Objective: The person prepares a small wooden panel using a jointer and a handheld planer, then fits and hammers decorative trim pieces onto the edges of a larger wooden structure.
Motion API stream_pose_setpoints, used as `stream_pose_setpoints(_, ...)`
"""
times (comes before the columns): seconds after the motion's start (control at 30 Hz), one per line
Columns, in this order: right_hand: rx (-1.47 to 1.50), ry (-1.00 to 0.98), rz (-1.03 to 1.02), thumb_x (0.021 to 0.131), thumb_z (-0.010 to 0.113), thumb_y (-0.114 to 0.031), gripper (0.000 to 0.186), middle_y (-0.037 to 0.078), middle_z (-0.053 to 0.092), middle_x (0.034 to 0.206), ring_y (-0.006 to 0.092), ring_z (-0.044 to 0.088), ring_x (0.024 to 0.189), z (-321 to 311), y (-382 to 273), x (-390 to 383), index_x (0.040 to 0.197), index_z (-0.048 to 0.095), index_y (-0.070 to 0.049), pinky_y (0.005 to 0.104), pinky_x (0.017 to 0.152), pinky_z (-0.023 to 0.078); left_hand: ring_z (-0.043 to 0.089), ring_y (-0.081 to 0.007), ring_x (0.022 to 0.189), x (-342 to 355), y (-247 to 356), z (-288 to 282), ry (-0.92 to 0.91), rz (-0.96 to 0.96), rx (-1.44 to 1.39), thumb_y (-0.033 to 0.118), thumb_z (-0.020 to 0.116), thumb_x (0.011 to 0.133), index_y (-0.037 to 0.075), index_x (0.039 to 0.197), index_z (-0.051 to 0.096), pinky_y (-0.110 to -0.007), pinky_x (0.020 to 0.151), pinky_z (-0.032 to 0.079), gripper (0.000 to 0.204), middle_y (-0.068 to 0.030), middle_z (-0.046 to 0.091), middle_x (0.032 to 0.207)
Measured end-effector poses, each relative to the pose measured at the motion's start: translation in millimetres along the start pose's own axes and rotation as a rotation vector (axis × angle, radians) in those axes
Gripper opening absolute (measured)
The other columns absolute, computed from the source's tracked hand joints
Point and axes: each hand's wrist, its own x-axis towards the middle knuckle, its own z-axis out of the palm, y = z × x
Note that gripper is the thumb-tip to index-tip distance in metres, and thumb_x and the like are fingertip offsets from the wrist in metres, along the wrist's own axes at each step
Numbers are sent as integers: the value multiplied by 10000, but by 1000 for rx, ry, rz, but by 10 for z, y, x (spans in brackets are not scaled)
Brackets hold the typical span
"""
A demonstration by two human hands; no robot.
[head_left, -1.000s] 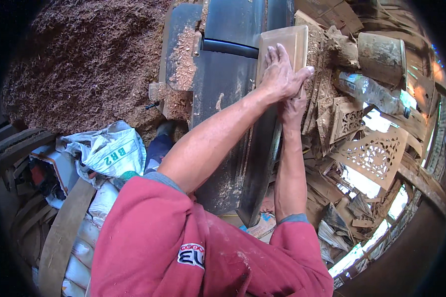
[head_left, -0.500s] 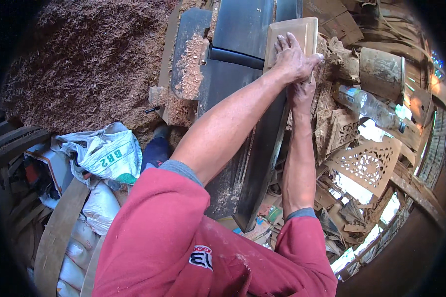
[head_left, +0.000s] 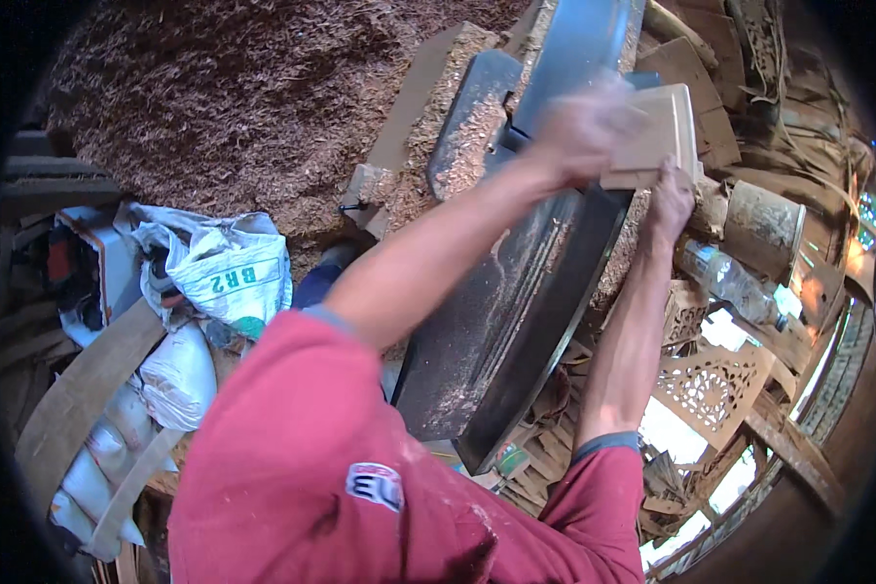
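Note:
A light wooden panel point(head_left: 664, 136) with a stepped, moulded border is tilted over the dark metal bed of a planing machine point(head_left: 501, 331). My right hand point(head_left: 672, 202) grips its near right corner, thumb and fingers closed on the edge. At the panel's left side is my left hand point(head_left: 589, 131), blurred by motion. Whether its fingers touch the panel cannot be made out. Reddish shavings point(head_left: 467, 151) lie on the machine's side ledge.
A big heap of shavings point(head_left: 243, 107) fills the far left. White sacks point(head_left: 229, 277) and a curved board point(head_left: 88, 389) are at left. On the right are a dusty bucket point(head_left: 764, 226), a plastic bottle point(head_left: 730, 282), a fretwork panel point(head_left: 715, 394) and wood scraps.
The view has shifted, so the machine appears farther right. My left hand has come off the panel's top face to its left side. The panel is now tilted, with my right hand at its corner.

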Motion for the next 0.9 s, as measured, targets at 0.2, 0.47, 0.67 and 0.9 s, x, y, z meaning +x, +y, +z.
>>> stream_pose_setpoints(0.2, 716, -67, 223, 1036, 465, -281, 489, 164, 494, 1422, 320, 482, 1308, -242, -597, -1133, 1441, 401, -15, 525, 1103, 392, 181, -468, 1461, -2633, -1600, -1665, 162, -545, 955, 56, 466, 861, -119, 1462, 266, -520, 1207, 140, 657, -319, 218, 1556)
stream_pose_setpoints(0.47, 992, -95, 493, 1020, 492, -322, 603, 165, 387, 1529, 352, 394, 1390, -462, -547, -2231, 1502, 303, -11, 532, 1166, 296, 113, -469, 1479, -3339, -2337, -1380, -182, -701, 912, 18, 480, 798, -121, 1484, 204, -538, 1213, 102, 752, -315, 149, 1580)
stream_pose_setpoints(0.67, 1183, -34, 553, 1011, 507, -320, 617, 167, 388, 1530, 347, 386, 1400, -651, -450, -2723, 1517, 292, -41, 546, 1168, 290, 413, -377, 1363, -3256, -2497, -1410, 92, -999, 106, -12, 445, 846, -33, 1438, 395, -359, 1112, 347, 594, -301, 452, 1422)
stream_pose_setpoints(0.9, 1353, -245, 645, 1035, 453, -324, 569, 195, 395, 1520, 358, 419, 1378, -532, -472, -3268, 1491, 340, -3, 545, 1147, 325, 630, -327, 1053, -3213, -1771, -1380, 290, -1048, 471, 92, 496, 843, 64, 1439, 455, -364, 926, 478, 598, -224, 630, 1225)
